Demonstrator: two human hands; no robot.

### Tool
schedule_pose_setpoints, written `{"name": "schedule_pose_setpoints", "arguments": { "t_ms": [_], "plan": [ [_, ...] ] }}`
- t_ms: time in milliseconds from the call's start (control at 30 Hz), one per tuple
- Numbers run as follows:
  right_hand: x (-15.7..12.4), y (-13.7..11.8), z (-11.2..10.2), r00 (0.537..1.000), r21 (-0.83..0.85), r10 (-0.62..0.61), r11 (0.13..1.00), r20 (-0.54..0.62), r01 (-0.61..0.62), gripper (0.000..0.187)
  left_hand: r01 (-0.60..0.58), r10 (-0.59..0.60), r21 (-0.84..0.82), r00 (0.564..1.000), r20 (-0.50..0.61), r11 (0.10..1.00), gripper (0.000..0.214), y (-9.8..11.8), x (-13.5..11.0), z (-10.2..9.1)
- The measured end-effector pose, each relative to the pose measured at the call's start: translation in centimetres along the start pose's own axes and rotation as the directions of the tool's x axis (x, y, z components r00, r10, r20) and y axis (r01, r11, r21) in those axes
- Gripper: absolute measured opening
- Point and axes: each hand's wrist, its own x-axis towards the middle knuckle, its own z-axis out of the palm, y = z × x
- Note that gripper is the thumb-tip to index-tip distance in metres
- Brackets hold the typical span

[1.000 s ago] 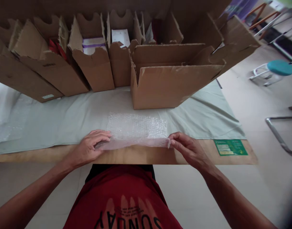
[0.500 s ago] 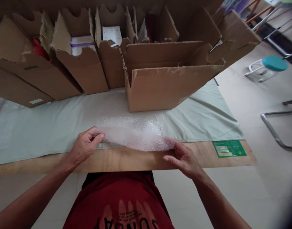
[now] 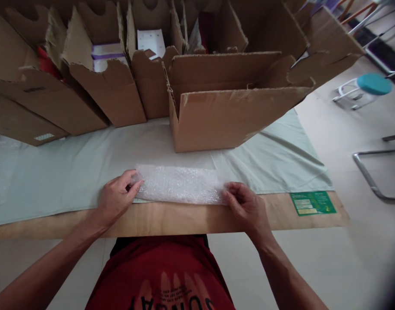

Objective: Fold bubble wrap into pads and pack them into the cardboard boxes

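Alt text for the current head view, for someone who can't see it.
A person's left hand and right hand pinch opposite ends of a bubble wrap strip at the near edge of a pale green cloth on a wooden tabletop. Open cardboard bins stand behind it; to the right are a green card and, on the floor, a teal-topped stool.

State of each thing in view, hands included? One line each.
Left hand: pinching the bubble wrap's left end
Right hand: pinching its right end
Bubble wrap: laid out lengthwise, nearly flat
Front cardboard box: upright, open-topped, contents not visible
Bins behind: open-topped, several holding items
Green cloth: spread out, creased at right
Green card: flat on the wood
Teal stool: upright on the floor
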Motion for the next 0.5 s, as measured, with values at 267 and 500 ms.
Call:
{"name": "schedule_pose_setpoints", "arguments": {
  "t_ms": [267,500],
  "plan": [
    [0.0,0.2,1.3,0.989,-0.377,-0.148,0.916,-0.006,0.135,0.038,-0.276,0.336,0.380,0.936,-0.102,0.883,0.036,-1.0,-0.3,1.6],
    [0.3,0.8,-0.2,0.939,-0.505,-0.333,0.826,-0.080,0.250,0.044,-0.169,0.228,0.321,0.961,-0.157,0.932,0.048,-0.1,-0.3,-1.2]
  ]
}}
